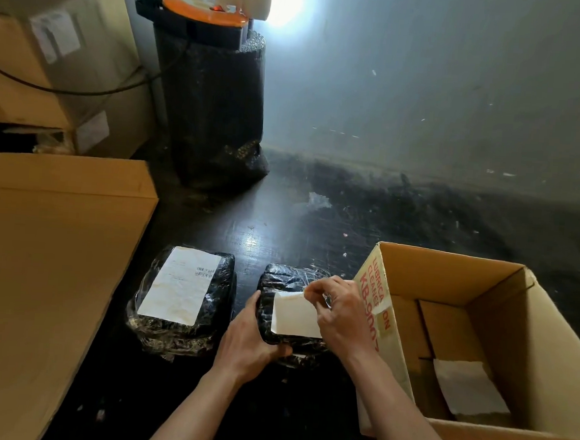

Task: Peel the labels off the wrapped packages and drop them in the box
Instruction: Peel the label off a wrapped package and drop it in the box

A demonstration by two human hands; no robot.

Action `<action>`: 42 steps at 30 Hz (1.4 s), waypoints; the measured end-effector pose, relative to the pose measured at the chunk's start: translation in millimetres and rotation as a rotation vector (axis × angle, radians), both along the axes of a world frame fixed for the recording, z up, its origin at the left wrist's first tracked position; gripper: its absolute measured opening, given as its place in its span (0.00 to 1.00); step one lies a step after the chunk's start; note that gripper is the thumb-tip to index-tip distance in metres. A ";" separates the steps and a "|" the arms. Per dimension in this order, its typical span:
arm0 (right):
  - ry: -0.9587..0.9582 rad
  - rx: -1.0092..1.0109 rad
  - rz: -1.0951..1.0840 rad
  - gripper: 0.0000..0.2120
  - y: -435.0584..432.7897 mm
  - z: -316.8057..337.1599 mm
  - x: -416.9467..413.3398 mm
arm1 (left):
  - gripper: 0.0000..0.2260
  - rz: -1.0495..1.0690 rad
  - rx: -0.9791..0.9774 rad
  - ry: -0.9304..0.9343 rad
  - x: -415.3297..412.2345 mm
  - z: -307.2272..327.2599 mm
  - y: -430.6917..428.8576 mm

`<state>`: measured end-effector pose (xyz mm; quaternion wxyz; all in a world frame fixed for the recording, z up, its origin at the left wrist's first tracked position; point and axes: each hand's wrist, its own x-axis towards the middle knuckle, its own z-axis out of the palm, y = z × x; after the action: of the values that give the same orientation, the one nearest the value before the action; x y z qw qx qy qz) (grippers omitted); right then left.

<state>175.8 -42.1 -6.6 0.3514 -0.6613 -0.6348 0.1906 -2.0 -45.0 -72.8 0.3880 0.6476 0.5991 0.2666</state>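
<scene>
Two black plastic-wrapped packages lie side by side on the dark floor. The left package (181, 301) carries a full white label (178, 285) on top. My left hand (249, 344) grips the near left corner of the right package (287, 281). My right hand (338, 312) pinches the upper edge of that package's white label (294, 314), which is partly lifted and folded back. An open cardboard box (502, 303) stands just to the right, with one loose white label (469, 387) lying on its bottom.
A large closed carton (46, 254) fills the left side. More stacked cartons (59, 66) sit at the back left. A tall black wrapped roll (213, 111) with an orange-topped device stands by the wall. A bright lamp glares behind it.
</scene>
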 end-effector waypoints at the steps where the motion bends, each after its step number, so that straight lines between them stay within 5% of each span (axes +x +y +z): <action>1: 0.000 -0.001 0.003 0.10 1.3 1.7 0.1 | 0.50 -0.019 0.006 0.012 0.5 0.9 0.8; 4: -0.003 -0.002 0.006 0.11 2.9 4.5 -0.7 | 0.60 -0.077 -0.007 0.065 -0.8 2.6 6.7; 9: 0.000 0.013 0.010 0.08 1.0 3.3 -0.1 | 0.63 -0.079 -0.061 0.045 -5.3 0.5 13.8; 34: 0.023 0.052 0.026 0.09 -22.3 41.1 1.4 | 0.63 0.013 -0.091 -0.010 -2.6 -5.8 13.4; 42: -0.146 0.080 0.079 0.07 -27.2 67.5 0.1 | 0.63 0.000 -0.099 0.034 -1.3 -2.8 13.4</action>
<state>175.9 -69.3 60.9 0.3223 -0.6334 -0.6913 0.1301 -3.3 -31.6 -75.6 0.4094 0.6320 0.6182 0.2255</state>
